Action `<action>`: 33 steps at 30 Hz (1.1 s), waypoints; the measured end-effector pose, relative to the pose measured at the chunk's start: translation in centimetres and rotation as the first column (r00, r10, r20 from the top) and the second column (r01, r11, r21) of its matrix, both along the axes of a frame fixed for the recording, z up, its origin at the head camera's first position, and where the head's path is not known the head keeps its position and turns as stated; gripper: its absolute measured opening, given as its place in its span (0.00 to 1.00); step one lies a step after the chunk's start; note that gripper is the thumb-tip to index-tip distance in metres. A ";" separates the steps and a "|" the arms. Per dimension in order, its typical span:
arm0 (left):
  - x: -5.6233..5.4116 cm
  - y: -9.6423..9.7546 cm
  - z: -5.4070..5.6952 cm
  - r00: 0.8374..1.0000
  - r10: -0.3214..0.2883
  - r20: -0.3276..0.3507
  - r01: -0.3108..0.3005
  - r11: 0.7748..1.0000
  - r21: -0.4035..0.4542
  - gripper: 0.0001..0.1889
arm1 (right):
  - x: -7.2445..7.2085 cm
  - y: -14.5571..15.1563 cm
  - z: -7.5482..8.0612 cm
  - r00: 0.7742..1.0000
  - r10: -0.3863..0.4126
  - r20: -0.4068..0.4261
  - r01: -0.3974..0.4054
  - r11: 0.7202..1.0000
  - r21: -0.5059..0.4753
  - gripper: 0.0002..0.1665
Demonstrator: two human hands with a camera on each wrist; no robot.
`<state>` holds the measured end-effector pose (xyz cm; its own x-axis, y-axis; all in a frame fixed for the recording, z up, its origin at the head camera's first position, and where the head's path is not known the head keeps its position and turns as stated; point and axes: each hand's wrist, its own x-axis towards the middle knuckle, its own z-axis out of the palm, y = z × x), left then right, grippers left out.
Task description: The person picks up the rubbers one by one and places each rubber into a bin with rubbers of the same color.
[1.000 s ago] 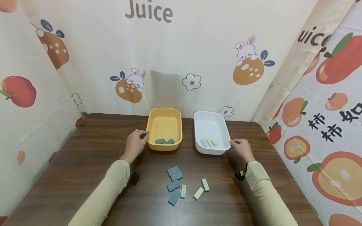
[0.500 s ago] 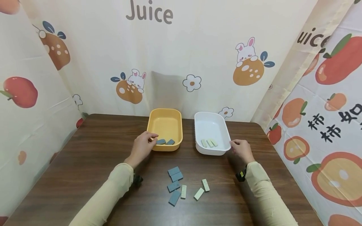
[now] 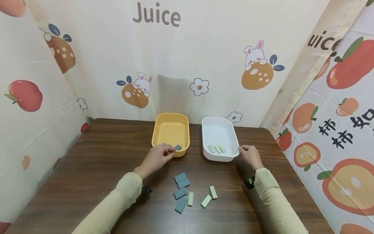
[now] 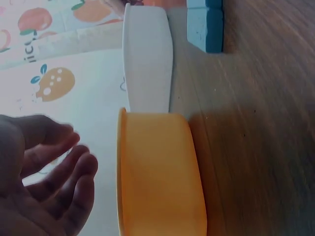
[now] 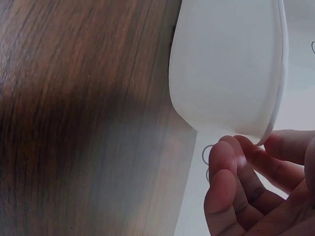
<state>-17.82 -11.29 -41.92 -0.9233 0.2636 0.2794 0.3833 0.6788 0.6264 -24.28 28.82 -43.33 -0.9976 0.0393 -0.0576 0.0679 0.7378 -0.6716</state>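
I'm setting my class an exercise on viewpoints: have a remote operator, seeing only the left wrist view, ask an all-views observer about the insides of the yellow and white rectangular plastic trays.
Operator: I see only the outside of the yellow tray. What lies inside?
Observer: Two slate-blue rectangular blocks at the near end, one partly hidden by the left hand.
Operator: And in the white tray?
Observer: Three pale green rectangular blocks, also towards the near end.

The left hand [image 3: 156, 158] covers part of the yellow tray [image 3: 171, 130] and a grey-blue block [image 3: 169, 146] inside.
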 end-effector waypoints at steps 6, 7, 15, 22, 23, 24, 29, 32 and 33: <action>0.2 0.5 -0.3 0.986 -0.136 0.096 0.145 0.985 -0.094 0.10 | 0.1 -0.1 0.0 1.000 -0.001 -0.016 0.002 1.000 0.010 0.20; 0.2 0.6 -0.3 0.981 -0.149 0.121 0.163 0.981 -0.109 0.10 | 0.0 -0.1 0.0 1.000 -0.003 -0.018 0.003 1.000 0.012 0.20; 0.1 1.5 -0.4 0.919 -0.266 0.292 0.323 0.931 -0.169 0.17 | 0.0 -0.3 -0.1 0.998 -0.011 -0.063 0.014 0.999 0.036 0.19; 0.3 2.1 -1.1 0.882 -0.317 0.349 0.415 0.874 -0.253 0.21 | 0.3 -0.4 -0.2 0.997 -0.021 -0.068 0.024 0.999 0.038 0.19; 0.3 2.2 -1.2 0.875 -0.326 0.358 0.430 0.863 -0.265 0.21 | 0.3 -0.4 -0.3 0.998 -0.023 -0.066 0.026 0.999 0.037 0.19; 0.3 2.2 -1.3 0.868 -0.335 0.367 0.445 0.852 -0.276 0.22 | 0.4 -0.3 -0.3 0.998 -0.024 -0.062 0.026 0.999 0.033 0.19; 0.4 2.4 -1.5 0.847 -0.355 0.394 0.488 0.815 -0.314 0.23 | 0.5 -0.4 -0.3 0.998 -0.025 -0.065 0.026 0.999 0.023 0.19; 0.3 2.5 -1.6 0.845 -0.344 0.408 0.487 0.811 -0.323 0.24 | 0.5 -0.5 -0.2 0.998 -0.023 -0.060 0.024 1.000 0.018 0.19; 0.3 2.5 -1.7 0.845 -0.339 0.414 0.486 0.810 -0.328 0.24 | 0.6 -0.5 -0.2 0.998 -0.025 -0.055 0.025 1.000 0.017 0.19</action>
